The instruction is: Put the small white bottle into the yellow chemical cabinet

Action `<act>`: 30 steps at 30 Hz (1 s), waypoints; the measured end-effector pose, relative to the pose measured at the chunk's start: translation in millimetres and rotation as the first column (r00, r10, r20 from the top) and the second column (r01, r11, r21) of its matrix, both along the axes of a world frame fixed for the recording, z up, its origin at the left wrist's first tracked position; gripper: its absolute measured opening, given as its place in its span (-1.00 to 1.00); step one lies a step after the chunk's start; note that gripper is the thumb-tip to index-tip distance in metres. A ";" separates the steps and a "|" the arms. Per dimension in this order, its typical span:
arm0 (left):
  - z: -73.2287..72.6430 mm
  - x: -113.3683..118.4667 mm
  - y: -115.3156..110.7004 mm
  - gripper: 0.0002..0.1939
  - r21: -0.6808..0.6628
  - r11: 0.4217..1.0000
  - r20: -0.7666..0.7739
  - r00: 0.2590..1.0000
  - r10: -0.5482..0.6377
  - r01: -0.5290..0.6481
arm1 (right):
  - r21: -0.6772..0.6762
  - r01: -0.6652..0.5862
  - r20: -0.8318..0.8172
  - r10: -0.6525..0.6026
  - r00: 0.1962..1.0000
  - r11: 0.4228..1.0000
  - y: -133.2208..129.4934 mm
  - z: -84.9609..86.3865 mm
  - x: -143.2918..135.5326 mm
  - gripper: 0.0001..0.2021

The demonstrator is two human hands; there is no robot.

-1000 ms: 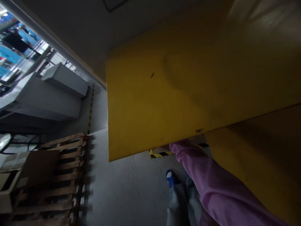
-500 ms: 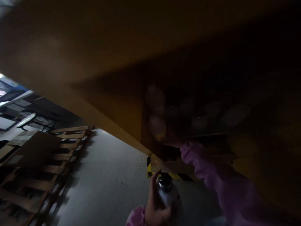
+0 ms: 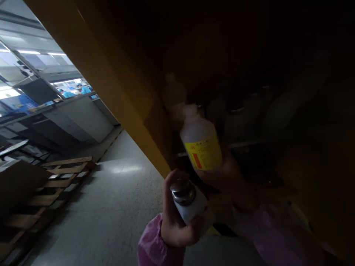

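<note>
My left hand (image 3: 173, 218), in a pink sleeve, grips a small white bottle with a metal pump top (image 3: 186, 201) at the bottom centre. My right hand (image 3: 230, 181) holds a larger translucent bottle with a yellow label (image 3: 201, 142) upright in front of a dark yellow cabinet (image 3: 111, 81). The two bottles are close together, the labelled one just above and right of the pump bottle. Inside the cabinet, several more bottles (image 3: 174, 94) stand on a shelf, barely visible in the dark.
A wooden pallet (image 3: 52, 181) with a cardboard box (image 3: 16, 184) lies on the grey floor (image 3: 116, 207) at the left. Grey cabinets (image 3: 74, 118) and a lit work area with people in blue stand far back left.
My right hand has drawn the yellow-labelled bottle out of the dark cabinet. My left hand has risen with the pump bottle. The view has tilted up toward the back of the room.
</note>
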State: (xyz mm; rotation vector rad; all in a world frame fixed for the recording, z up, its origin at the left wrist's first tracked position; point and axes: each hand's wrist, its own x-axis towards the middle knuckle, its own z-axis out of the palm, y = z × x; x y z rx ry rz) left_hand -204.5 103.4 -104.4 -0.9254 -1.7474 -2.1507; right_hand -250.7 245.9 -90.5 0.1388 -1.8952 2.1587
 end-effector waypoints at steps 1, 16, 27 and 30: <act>1.9 0.1 -1.2 -0.29 0.003 1.000 0.015 1.000 0.003 -0.003 | -0.004 0.025 0.012 -0.025 1.000 1.000 2.5 -1.3 2.7 -0.37; 7.4 -18.5 -18.2 -0.15 0.002 0.952 0.116 0.946 -0.304 0.306 | -0.023 -0.055 -0.224 0.049 0.973 0.998 2.3 -3.9 18.2 -0.51; 0.7 -28.3 -13.0 -0.14 0.147 0.913 0.220 0.887 -0.405 0.381 | 0.031 -0.163 -0.223 0.165 0.961 0.986 23.9 -1.3 16.5 -0.53; -0.4 -29.9 -13.7 -0.14 0.130 0.921 0.204 0.899 -0.388 0.368 | 0.003 -0.164 -0.175 0.162 0.971 0.986 23.9 -1.5 16.6 -0.51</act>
